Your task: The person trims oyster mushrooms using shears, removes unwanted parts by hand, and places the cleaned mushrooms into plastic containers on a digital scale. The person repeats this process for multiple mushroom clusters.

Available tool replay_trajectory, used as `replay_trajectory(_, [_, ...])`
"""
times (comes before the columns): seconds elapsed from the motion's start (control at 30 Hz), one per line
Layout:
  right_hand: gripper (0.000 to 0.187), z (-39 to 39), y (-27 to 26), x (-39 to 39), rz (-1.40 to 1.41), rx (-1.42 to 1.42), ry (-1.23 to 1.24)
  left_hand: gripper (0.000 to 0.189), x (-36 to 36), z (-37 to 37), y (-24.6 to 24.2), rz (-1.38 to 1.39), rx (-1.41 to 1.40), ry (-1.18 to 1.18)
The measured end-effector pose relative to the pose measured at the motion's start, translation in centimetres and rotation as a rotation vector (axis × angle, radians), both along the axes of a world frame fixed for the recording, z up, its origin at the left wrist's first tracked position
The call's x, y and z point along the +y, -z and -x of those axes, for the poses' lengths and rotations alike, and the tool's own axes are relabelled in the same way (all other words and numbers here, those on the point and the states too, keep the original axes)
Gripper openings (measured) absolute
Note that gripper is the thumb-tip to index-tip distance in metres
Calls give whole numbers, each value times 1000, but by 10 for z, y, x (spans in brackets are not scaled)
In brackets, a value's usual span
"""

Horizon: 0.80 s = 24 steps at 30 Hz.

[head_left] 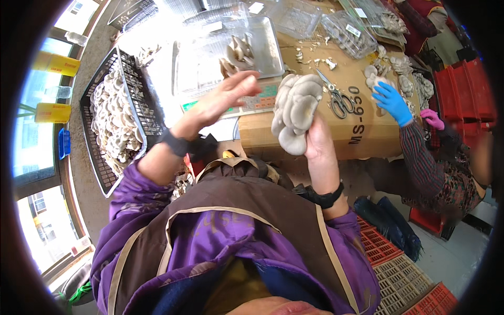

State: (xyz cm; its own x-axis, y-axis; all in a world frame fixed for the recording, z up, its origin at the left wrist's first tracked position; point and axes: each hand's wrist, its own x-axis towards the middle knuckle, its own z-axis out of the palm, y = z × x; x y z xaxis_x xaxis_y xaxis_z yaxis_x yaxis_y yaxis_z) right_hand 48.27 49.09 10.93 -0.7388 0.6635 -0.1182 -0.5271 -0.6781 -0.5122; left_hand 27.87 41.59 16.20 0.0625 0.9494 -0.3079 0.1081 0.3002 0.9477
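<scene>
My right hand (318,137) grips a large cluster of grey oyster mushrooms (298,108) from its lower right side, up in front of the cardboard box. My left hand (220,96) is empty, its fingers stretched out and apart. It hovers above the front of a weighing scale (258,98), left of the cluster. On the scale rests a metal tray (271,51) with a clear plastic clamshell (197,71) holding a few oyster mushrooms (238,55). Scissors (339,98) lie on the cardboard box (315,145), just right of the cluster.
A black plastic crate (130,94) full of oyster mushrooms stands at left. Filled clear clamshells (348,33) lie at the back right. To the right, a co-worker's blue-gloved hand (391,100) touches mushrooms; a pink-gloved hand (433,118) is beyond. Red crates (464,90) are stacked there.
</scene>
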Motion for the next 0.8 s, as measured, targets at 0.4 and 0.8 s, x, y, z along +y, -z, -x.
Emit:
replay_trajectory(0.4, [28,-109,92,155,-1090,-1644,133,73,68,-82,92,82,-1459,-141])
replay_trajectory(0.8, [46,-118,125,165,-1472,-1851,-390,69,91,-91,99,121,-1672,-251])
